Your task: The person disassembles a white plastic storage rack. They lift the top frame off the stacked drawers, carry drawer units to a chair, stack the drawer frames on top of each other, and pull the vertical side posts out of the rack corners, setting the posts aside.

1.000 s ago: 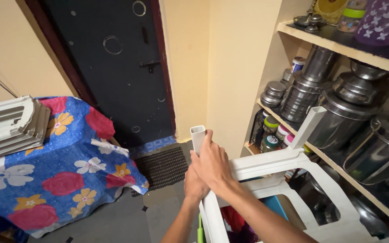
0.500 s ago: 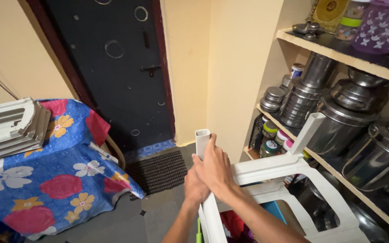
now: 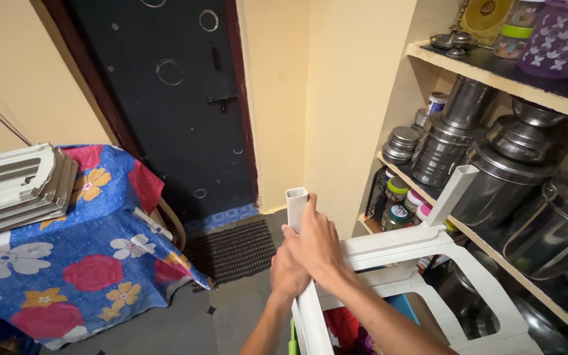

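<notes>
White chair leg (image 3: 296, 205) inside both hands' (image 3: 307, 253) fingers (image 3: 310, 209)

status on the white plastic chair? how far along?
Done: the white plastic chair is off the floor and upturned, legs pointing up. In hand: both hands, right hand above left hand, grip one chair leg. Left: it isn't set down; it hangs beside the shelves of steel pots.

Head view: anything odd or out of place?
Yes. The white plastic chair is upside down, its square hollow legs pointing up. Both hands grip the near leg: right hand above, left hand below. A stack of white plastic chairs also lies tipped on the floral-cloth-covered surface.
</notes>
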